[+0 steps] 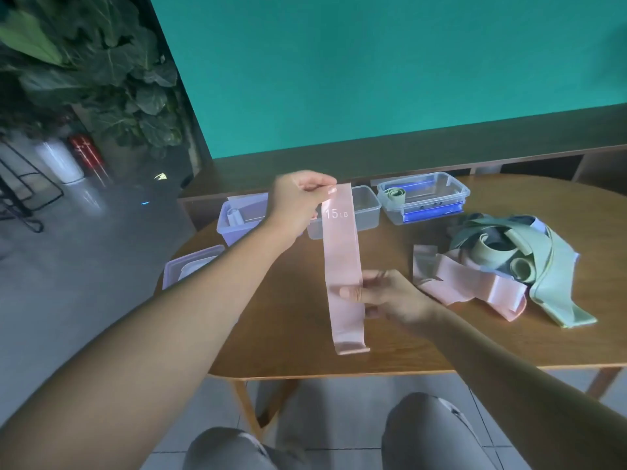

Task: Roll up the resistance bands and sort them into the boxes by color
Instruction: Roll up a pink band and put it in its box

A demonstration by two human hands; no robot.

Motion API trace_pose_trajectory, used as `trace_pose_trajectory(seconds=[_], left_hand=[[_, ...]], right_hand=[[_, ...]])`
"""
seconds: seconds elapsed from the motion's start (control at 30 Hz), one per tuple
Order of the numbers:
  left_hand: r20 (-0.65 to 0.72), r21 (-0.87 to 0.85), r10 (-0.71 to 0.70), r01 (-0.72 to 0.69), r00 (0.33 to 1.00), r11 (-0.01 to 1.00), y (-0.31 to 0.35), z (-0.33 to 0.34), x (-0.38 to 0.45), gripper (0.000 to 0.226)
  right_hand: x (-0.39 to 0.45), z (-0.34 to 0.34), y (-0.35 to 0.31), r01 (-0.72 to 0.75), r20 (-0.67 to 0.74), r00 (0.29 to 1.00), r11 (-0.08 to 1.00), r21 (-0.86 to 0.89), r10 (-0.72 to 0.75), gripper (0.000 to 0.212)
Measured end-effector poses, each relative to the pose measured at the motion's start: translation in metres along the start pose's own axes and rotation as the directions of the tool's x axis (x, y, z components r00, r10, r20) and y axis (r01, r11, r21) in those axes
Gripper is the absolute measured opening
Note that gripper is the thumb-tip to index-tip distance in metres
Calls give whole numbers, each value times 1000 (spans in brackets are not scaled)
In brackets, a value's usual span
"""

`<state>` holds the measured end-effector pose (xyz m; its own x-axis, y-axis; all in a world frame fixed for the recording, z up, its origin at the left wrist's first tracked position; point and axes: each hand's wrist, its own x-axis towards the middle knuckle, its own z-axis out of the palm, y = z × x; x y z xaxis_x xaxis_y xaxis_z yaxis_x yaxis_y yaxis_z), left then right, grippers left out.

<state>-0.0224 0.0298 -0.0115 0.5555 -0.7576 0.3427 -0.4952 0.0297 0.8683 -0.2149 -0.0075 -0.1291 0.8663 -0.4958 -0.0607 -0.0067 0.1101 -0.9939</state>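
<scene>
A wooden table (pixel 390 347) seen from above, with a person's two bare arms reaching over it and the sorting only just begun.

At the far left, near the table's edge, lies a lilac box lid (pixel 190 268). Behind it stands a lilac-tinted box (pixel 237 220) with one pale rolled band inside, as far as the view shows. The left hand (pixel 298 205) is raised above this box, its thumb and fingertips pinching the top end of a pink resistance band (pixel 342 266). The band hangs straight down, flat and unrolled, a smooth matte strip printed "15 LB" near the top, its lower end resting on the table. The right hand (pixel 386 295) pinches the band partway down between thumb and curled fingers.

Behind the band sits a clear box (pixel 364 212), which appears to hold nothing. To its right is a clear box with blue clips (pixel 425 203), holding one rolled green band (pixel 397 196).

Further right lies the heap of unsorted bands (pixel 509 266): loose pink, sage green and grey-blue loops tangled together, touching and overlapping, some curling on themselves.

Judged from this, perhaps two bands are rolled and boxed; the pink one in hand has yet to be rolled, and most of the heap remains.
</scene>
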Motion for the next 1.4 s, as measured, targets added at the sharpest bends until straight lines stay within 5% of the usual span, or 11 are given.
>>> trace_pose_trajectory(seconds=[0.27,0.43,0.6,0.7,0.83,1.0,1.13,1.4], left_hand=[[-56,97,-39,45,998,994,-72,40,21,15],[-81,122,-55,65,995,990,-118,60,27,16],[-81,102,-84,92,993,991,-140,67,34,17],[-67,97,-112,119,991,988,-147,70,29,26],[-31,136,-123,126,992,983,-146,75,-19,28],[-1,214,73,-72,997,974,-143,75,-120,10],[146,206,149,-178,978,962,-129,71,-157,17],[221,234,78,-130,972,964,-127,63,-182,15]], right_hand=[[10,-27,50,-244,-194,963,913,-328,188,24],[21,-39,52,-175,-324,945,761,-625,-49,37],[24,-53,57,-108,-378,909,779,-618,-175,58],[19,-56,58,-87,-425,871,776,-624,-244,54],[8,-58,59,-86,-407,876,745,-662,-260,36],[-17,-56,61,21,-267,914,696,-718,-304,11],[-38,-48,62,55,-223,922,678,-733,-315,12],[-69,-34,69,95,-155,922,595,-798,-355,9]])
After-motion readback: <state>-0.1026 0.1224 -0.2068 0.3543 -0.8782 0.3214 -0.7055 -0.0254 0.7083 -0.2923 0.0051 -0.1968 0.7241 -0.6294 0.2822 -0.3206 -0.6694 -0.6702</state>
